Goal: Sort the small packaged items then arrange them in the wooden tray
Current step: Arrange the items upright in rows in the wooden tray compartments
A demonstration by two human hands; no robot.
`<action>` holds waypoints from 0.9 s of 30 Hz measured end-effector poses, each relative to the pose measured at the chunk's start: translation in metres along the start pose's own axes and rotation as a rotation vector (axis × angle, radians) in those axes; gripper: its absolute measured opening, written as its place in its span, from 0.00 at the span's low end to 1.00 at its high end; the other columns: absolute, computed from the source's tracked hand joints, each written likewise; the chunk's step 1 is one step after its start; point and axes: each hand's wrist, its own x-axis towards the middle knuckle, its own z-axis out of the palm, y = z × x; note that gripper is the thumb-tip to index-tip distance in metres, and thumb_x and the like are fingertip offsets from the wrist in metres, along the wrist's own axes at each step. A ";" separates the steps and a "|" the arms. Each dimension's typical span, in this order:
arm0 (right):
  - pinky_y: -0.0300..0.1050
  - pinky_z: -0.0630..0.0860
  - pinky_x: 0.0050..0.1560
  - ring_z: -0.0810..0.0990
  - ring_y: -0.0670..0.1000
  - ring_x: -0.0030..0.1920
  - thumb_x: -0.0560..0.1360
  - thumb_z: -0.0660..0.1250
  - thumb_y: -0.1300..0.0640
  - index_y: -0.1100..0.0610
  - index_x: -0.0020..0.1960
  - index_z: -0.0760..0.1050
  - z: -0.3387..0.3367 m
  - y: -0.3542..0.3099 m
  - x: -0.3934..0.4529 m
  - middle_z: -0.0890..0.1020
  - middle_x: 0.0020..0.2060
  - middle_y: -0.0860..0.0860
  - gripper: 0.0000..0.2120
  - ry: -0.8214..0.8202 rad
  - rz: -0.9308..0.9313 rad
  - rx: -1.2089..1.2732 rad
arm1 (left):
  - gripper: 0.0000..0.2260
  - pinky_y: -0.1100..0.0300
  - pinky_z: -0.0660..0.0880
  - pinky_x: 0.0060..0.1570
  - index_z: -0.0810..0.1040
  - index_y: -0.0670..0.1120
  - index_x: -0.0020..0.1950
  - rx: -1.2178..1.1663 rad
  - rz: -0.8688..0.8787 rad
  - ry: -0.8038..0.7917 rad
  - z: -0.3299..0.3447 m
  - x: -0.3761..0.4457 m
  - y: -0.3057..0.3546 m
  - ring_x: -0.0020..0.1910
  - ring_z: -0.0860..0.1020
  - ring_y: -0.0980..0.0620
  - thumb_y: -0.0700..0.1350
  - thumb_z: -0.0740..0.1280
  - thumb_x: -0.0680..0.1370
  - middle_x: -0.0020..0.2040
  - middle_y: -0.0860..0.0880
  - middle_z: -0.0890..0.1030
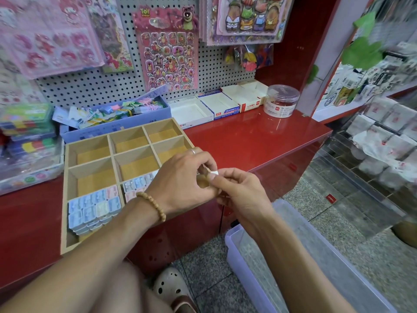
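1. Behind everything, a perforated display board [94, 86] carries hanging sticker sheets [169, 50].
2. Red glossy surface [248, 141]: runs from the left edge to the right corner and carries all the boxes and trays.
3. Clear plastic bin [282, 267]: stands on the speckled floor, below and to the right of the surface.
4. Wooden tray [65, 199]: lies on the surface, divided into compartments; its near right corner is hidden behind the left hand.
5. Blue box [117, 129]: sits just behind the tray, holding mixed pastel items.
6. White cardboard boxes [216, 105]: stand in a row to the right of the blue box, with a round clear jar [282, 100] beside them.
7. Small packaged items [92, 206]: stacked in the tray's near left compartment; more lie in the compartment to its right.
8. Left hand [180, 184]: wears a bead bracelet and a ring; its fingers are curled toward the right hand.
9. Right hand [239, 193]: its fingers pinch a small white item [213, 172], held above the tray's near right corner; the left fingers appear to touch it as well.
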 end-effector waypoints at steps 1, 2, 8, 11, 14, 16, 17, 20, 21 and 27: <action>0.38 0.75 0.35 0.76 0.46 0.32 0.75 0.74 0.59 0.60 0.45 0.80 0.001 -0.002 0.000 0.79 0.33 0.53 0.05 -0.001 -0.003 0.006 | 0.11 0.54 0.76 0.42 0.79 0.53 0.43 -0.004 0.005 -0.005 -0.001 0.000 -0.001 0.41 0.77 0.58 0.55 0.69 0.64 0.40 0.57 0.79; 0.38 0.75 0.34 0.76 0.46 0.31 0.76 0.72 0.60 0.60 0.44 0.81 0.003 -0.003 0.001 0.78 0.31 0.52 0.04 0.000 0.002 0.019 | 0.11 0.55 0.76 0.41 0.80 0.54 0.44 -0.013 0.004 -0.009 -0.002 -0.001 -0.002 0.42 0.77 0.58 0.55 0.70 0.64 0.40 0.57 0.80; 0.41 0.76 0.38 0.76 0.45 0.30 0.79 0.66 0.62 0.59 0.42 0.80 0.012 -0.005 0.007 0.74 0.28 0.47 0.08 -0.058 0.056 0.030 | 0.12 0.68 0.72 0.40 0.83 0.53 0.46 -0.062 -0.035 -0.005 -0.010 -0.006 -0.011 0.42 0.77 0.59 0.49 0.77 0.64 0.40 0.59 0.80; 0.39 0.75 0.37 0.78 0.46 0.34 0.79 0.65 0.62 0.64 0.49 0.81 0.012 -0.008 0.011 0.79 0.32 0.50 0.07 -0.061 0.043 -0.082 | 0.10 0.65 0.73 0.42 0.81 0.55 0.44 -0.018 -0.095 -0.001 -0.016 -0.006 -0.018 0.40 0.77 0.59 0.51 0.74 0.64 0.40 0.58 0.79; 0.40 0.74 0.36 0.77 0.48 0.37 0.79 0.65 0.64 0.63 0.51 0.81 0.003 -0.012 0.018 0.81 0.37 0.53 0.07 0.032 -0.026 -0.176 | 0.13 0.54 0.76 0.47 0.82 0.52 0.49 0.168 -0.260 -0.037 -0.017 -0.001 -0.040 0.43 0.77 0.55 0.52 0.76 0.67 0.43 0.56 0.77; 0.42 0.76 0.38 0.77 0.48 0.37 0.79 0.64 0.64 0.60 0.49 0.81 -0.007 -0.015 0.021 0.82 0.38 0.54 0.06 0.098 -0.064 -0.214 | 0.14 0.52 0.76 0.48 0.81 0.51 0.51 0.257 -0.360 -0.060 -0.015 0.003 -0.054 0.44 0.76 0.53 0.52 0.77 0.68 0.43 0.55 0.76; 0.44 0.77 0.40 0.78 0.48 0.38 0.79 0.64 0.65 0.59 0.48 0.81 -0.012 -0.015 0.022 0.82 0.38 0.55 0.07 0.122 -0.077 -0.221 | 0.14 0.52 0.76 0.47 0.81 0.51 0.52 0.281 -0.385 -0.067 -0.012 0.005 -0.058 0.44 0.76 0.53 0.53 0.76 0.69 0.42 0.55 0.76; 0.54 0.80 0.49 0.79 0.49 0.40 0.79 0.65 0.63 0.56 0.48 0.81 -0.024 -0.012 0.028 0.82 0.40 0.55 0.07 0.158 -0.102 -0.274 | 0.13 0.55 0.76 0.45 0.81 0.51 0.53 0.362 -0.389 -0.105 0.000 0.008 -0.065 0.45 0.75 0.54 0.54 0.75 0.71 0.42 0.56 0.77; 0.57 0.80 0.51 0.79 0.49 0.40 0.78 0.66 0.62 0.55 0.48 0.81 -0.027 -0.010 0.028 0.82 0.40 0.55 0.06 0.162 -0.111 -0.294 | 0.13 0.57 0.74 0.43 0.81 0.51 0.53 0.400 -0.373 -0.113 0.005 0.009 -0.066 0.46 0.75 0.54 0.55 0.74 0.72 0.43 0.55 0.78; 0.61 0.79 0.52 0.78 0.52 0.40 0.79 0.67 0.58 0.53 0.49 0.81 -0.035 -0.002 0.032 0.81 0.42 0.59 0.04 0.225 -0.145 -0.334 | 0.13 0.58 0.71 0.48 0.82 0.52 0.54 0.521 -0.303 -0.083 0.015 0.013 -0.068 0.51 0.74 0.52 0.57 0.70 0.74 0.47 0.53 0.81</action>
